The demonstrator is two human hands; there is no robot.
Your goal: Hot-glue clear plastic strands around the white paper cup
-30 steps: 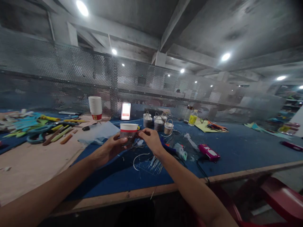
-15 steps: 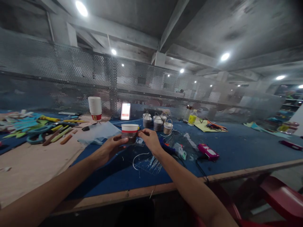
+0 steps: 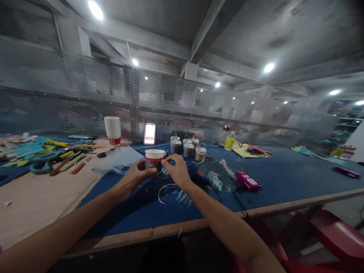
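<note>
My left hand is wrapped round the lower left side of a paper cup with a white rim, a red band and a dark wrapped body. It holds the cup just above the blue table cover. My right hand pinches at the cup's right side just under the rim. Thin white wires lie on the cover right below both hands.
Several small wrapped cups with wire handles stand behind my hands. A stack of white cups stands at the back left beside scissors and tools. A pink tool with a black cord lies to the right. A red chair sits lower right.
The cup and both hands have sunk a little toward the table. My right fingers have shifted up to the cup's rim.
</note>
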